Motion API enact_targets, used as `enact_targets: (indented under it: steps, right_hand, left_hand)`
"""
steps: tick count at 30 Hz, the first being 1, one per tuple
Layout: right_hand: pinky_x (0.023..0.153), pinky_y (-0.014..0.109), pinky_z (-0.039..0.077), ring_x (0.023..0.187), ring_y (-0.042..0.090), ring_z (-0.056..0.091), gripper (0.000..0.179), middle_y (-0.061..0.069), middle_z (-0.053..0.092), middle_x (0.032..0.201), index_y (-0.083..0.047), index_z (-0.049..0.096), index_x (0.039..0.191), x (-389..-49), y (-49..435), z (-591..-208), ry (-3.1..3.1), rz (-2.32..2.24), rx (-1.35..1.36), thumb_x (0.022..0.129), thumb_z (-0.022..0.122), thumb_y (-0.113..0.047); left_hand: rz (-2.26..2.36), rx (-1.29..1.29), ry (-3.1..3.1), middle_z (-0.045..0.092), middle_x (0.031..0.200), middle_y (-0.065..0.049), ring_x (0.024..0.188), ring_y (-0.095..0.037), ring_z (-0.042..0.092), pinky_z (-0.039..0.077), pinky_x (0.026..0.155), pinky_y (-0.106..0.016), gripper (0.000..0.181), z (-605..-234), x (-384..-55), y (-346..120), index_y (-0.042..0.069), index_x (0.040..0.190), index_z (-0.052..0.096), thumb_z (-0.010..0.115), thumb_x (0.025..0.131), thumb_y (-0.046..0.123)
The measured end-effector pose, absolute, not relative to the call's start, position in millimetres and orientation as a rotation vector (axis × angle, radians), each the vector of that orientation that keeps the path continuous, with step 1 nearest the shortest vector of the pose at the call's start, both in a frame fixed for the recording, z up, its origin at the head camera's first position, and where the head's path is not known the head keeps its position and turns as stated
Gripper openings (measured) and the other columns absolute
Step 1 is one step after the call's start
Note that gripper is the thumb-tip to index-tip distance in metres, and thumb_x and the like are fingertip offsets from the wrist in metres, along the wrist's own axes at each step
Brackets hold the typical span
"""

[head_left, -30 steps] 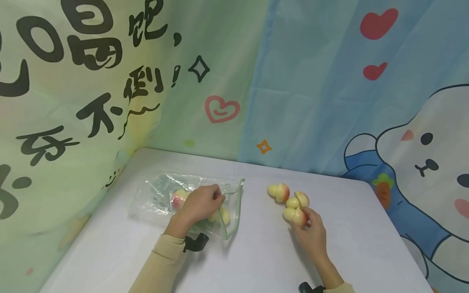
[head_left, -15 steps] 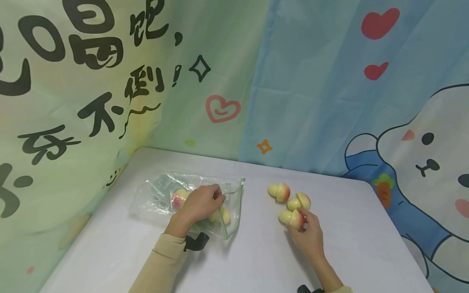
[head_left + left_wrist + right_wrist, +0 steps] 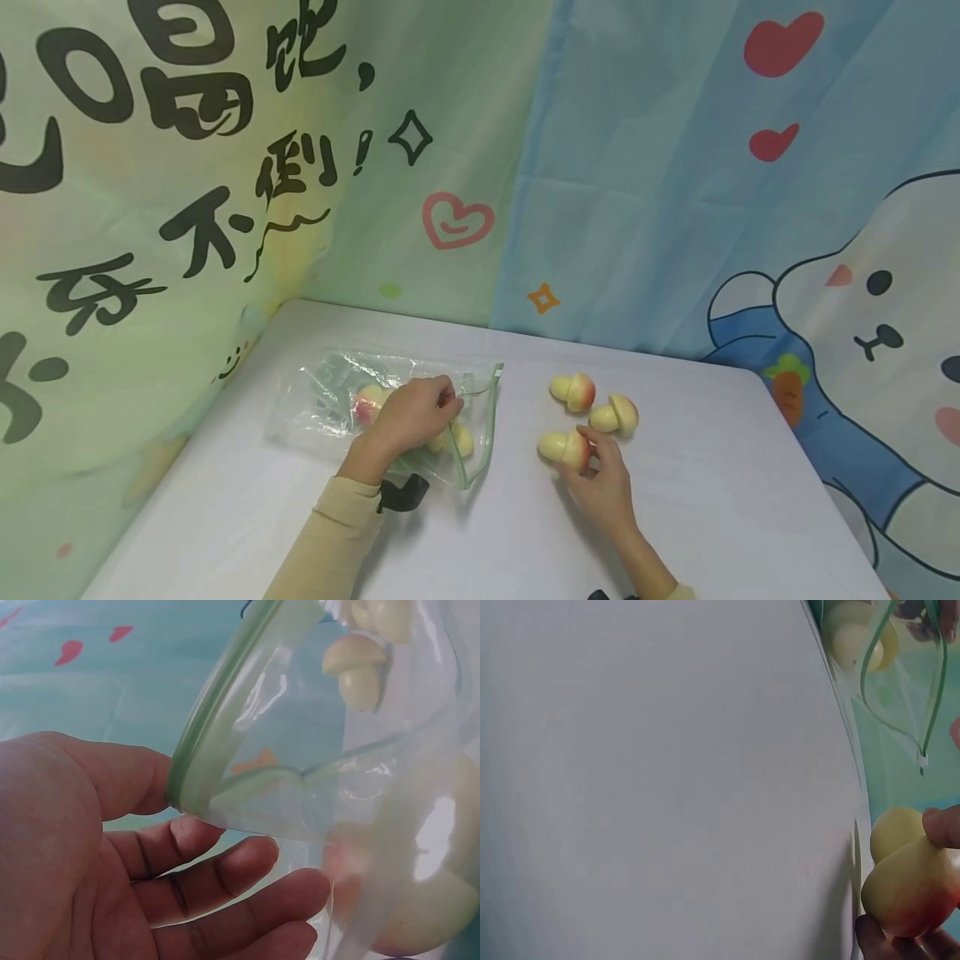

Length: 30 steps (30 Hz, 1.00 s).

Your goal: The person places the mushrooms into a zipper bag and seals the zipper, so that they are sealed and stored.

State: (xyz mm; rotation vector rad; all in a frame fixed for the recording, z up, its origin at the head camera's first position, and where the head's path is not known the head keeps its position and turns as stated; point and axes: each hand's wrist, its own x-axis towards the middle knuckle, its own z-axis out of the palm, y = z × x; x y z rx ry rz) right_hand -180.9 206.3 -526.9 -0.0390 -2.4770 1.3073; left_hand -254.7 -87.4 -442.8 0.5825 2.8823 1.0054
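Note:
My left hand [image 3: 412,417] pinches the green zip edge [image 3: 199,735] of a clear zip bag [image 3: 307,417], holding its mouth raised and parted. Inside the bag lie pale yellow toy mushrooms with reddish caps, one showing left of the hand [image 3: 366,406] and another near the mouth [image 3: 461,440]. My right hand [image 3: 603,492] grips a toy mushroom [image 3: 557,447] by its cap, thumb on one side and fingers on the other, its stem pointing left toward the bag. In the right wrist view that mushroom [image 3: 911,889] is partly cut off at the edge.
Two more toy mushrooms, one farther back [image 3: 573,392] and one to its right [image 3: 615,415], lie on the white table [image 3: 712,467] beyond the right hand. A printed cloth backdrop [image 3: 637,183] rises behind the table's far edge.
My right hand has moved left with the toy mushroom, away from the other two and toward the bag. The left hand keeps its place on the bag's edge.

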Motion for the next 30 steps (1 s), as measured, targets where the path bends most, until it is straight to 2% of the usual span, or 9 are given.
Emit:
enact_targets:
  steps: [7,16,20,25,30]
  right_hand:
    - [0.08,0.021,0.052,0.114,0.035,0.055,0.061,0.013,0.052,0.131,-0.004,0.055,0.13,-186,185,-523,-2.472,1.452,-0.057,0.075,0.08,0.002]
    - [0.081,0.032,0.055,0.111,0.034,0.058,0.061,0.014,0.055,0.129,-0.006,0.057,0.129,-193,150,-515,-2.468,1.536,0.033,0.074,0.082,0.002]
    - [0.08,0.037,0.055,0.11,0.036,0.057,0.06,0.017,0.055,0.127,-0.002,0.057,0.128,-192,134,-505,-2.463,1.53,0.128,0.073,0.081,0.005]
    - [0.077,0.045,0.055,0.104,0.04,0.055,0.057,0.026,0.055,0.121,0.009,0.056,0.123,-187,115,-484,-2.412,1.509,0.294,0.071,0.078,0.012]
    - [0.078,0.04,0.056,0.104,0.034,0.054,0.059,0.022,0.055,0.122,0.005,0.056,0.125,-196,110,-497,-2.417,1.513,0.304,0.071,0.08,0.01]
  left_hand:
    - [1.012,0.589,2.862,0.053,0.068,0.005,0.059,-0.012,0.048,0.039,0.054,-0.029,0.02,-442,-253,-87,0.017,0.079,0.055,0.061,0.094,0.03]
    - [1.004,0.607,2.865,0.054,0.068,0.005,0.059,-0.012,0.048,0.039,0.055,-0.029,0.02,-439,-252,-87,0.017,0.08,0.056,0.061,0.094,0.03]
    - [1.004,0.623,2.859,0.053,0.066,0.005,0.057,-0.011,0.048,0.039,0.054,-0.029,0.02,-439,-252,-86,0.017,0.079,0.056,0.06,0.094,0.03]
    - [1.021,0.625,2.833,0.053,0.064,0.004,0.055,-0.011,0.048,0.039,0.052,-0.029,0.02,-439,-251,-86,0.017,0.079,0.055,0.061,0.094,0.028]
    - [1.022,0.62,2.839,0.053,0.065,0.005,0.057,-0.012,0.049,0.039,0.054,-0.029,0.019,-439,-251,-86,0.017,0.079,0.055,0.06,0.094,0.028]
